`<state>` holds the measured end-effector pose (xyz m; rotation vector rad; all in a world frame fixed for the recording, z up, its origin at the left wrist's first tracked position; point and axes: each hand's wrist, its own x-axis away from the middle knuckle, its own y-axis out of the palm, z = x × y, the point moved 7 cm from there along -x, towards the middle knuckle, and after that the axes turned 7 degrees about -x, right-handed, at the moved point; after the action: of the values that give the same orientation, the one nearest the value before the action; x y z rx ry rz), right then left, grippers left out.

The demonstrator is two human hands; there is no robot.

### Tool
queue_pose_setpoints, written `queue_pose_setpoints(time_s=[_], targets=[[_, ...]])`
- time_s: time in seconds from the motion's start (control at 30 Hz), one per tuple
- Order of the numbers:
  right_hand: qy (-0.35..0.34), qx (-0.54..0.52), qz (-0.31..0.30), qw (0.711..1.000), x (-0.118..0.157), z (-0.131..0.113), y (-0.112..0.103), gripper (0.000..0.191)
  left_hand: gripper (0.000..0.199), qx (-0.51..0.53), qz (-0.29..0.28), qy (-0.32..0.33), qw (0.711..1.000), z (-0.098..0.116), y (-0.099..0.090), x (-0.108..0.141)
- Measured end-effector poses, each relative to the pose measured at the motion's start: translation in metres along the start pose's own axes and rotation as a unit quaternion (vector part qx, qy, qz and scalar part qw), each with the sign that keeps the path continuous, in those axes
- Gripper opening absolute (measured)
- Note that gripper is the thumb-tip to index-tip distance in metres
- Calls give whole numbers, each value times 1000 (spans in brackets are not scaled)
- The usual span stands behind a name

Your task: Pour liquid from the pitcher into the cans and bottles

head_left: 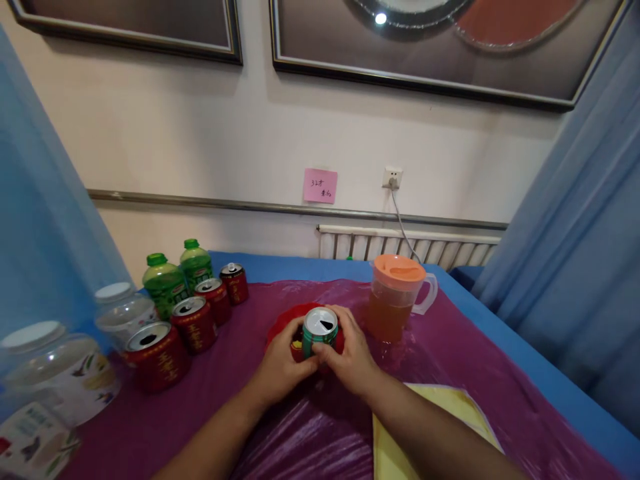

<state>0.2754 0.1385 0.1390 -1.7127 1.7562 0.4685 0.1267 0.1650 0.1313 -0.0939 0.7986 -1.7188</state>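
Two hands (pixel 286 365) (pixel 354 357) snug around green can (pixel 319 327)

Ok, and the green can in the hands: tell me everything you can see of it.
The green can looks metallic, with a silvery top and rim and a dark opening toward the right of the lid. It stands roughly upright, top up. The left hand and right hand hold it from either side, thumbs in front, hiding much of its side. Behind it shows a red dish; whether they touch is hidden.
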Motion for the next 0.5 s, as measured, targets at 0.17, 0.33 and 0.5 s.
queue_pose_setpoints(time_s=[0.17, 0.33, 0.5], targets=[[-20, 35, 55, 998, 2, -16, -17, 39, 66, -20, 78, -26, 996, -14, -13, -4], [-40, 35, 157, 986, -6, -29, -86, 31, 71, -51, 99, -48, 993, -26, -19, -9], [46, 99, 374, 921, -4, 15, -197, 56, 69, -82, 101, -54, 990, -28, -20, -10]])
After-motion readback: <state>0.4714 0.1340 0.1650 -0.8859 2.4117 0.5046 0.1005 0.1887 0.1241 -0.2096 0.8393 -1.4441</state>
